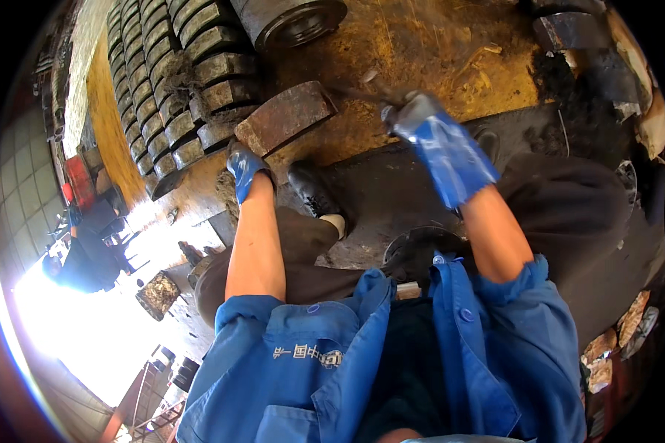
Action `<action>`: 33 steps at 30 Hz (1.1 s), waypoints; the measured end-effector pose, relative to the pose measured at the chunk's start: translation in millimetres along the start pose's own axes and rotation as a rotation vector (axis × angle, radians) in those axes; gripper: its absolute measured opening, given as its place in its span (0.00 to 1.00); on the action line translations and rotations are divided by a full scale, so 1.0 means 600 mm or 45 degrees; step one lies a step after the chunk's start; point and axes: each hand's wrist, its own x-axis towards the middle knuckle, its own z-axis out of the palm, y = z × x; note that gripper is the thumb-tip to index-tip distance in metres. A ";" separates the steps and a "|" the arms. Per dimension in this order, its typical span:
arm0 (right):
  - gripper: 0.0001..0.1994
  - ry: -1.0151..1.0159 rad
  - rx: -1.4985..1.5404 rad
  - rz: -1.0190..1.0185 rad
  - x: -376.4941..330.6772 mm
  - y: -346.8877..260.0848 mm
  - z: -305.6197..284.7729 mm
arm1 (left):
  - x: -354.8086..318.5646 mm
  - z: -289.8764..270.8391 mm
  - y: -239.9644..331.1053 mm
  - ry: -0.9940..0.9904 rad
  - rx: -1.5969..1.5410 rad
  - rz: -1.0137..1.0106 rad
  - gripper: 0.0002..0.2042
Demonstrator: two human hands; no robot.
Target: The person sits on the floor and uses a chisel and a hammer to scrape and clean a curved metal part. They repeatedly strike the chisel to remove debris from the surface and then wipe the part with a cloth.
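Observation:
A curved, rust-brown block (287, 118) with a flat broad side lies tilted on the yellowish work surface. My left hand (245, 168), in a blue glove, is at its near-left corner with the fingers closed around that end; the block partly hides the fingertips. To the right, my right hand (434, 140), also gloved in blue, is closed around a dark, thin tool (362, 94) blurred by motion. The tool's far end points left toward the block's right end; its exact kind cannot be made out.
Rows of stacked curved blocks (177, 81) stand at the far left, beside a large dark cylinder (295, 26). More dark curved pieces (580, 33) lie at the far right. My shoe (312, 188) is just below the block. Another person (89, 247) is at the left.

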 end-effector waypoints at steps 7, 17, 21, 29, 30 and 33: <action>0.15 -0.066 -0.570 0.009 -0.076 -0.123 0.000 | 0.071 -0.063 -0.083 0.016 0.285 0.111 0.15; 0.16 -0.090 -0.394 -0.049 -0.042 -0.143 -0.023 | -0.011 -0.022 0.004 -0.005 0.917 0.275 0.22; 0.08 0.001 0.063 0.109 -0.019 -0.118 -0.012 | -0.001 -0.036 0.000 0.000 0.948 0.327 0.22; 0.08 0.160 -0.479 -0.330 0.009 -0.048 -0.003 | 0.091 -0.062 -0.062 0.053 1.585 0.419 0.20; 0.08 0.023 -0.323 -0.281 0.008 -0.056 -0.002 | 0.096 -0.069 -0.067 0.033 1.791 0.447 0.19; 0.12 -0.250 0.097 -0.497 0.027 0.001 0.006 | 0.087 -0.055 -0.057 -0.076 2.048 0.456 0.18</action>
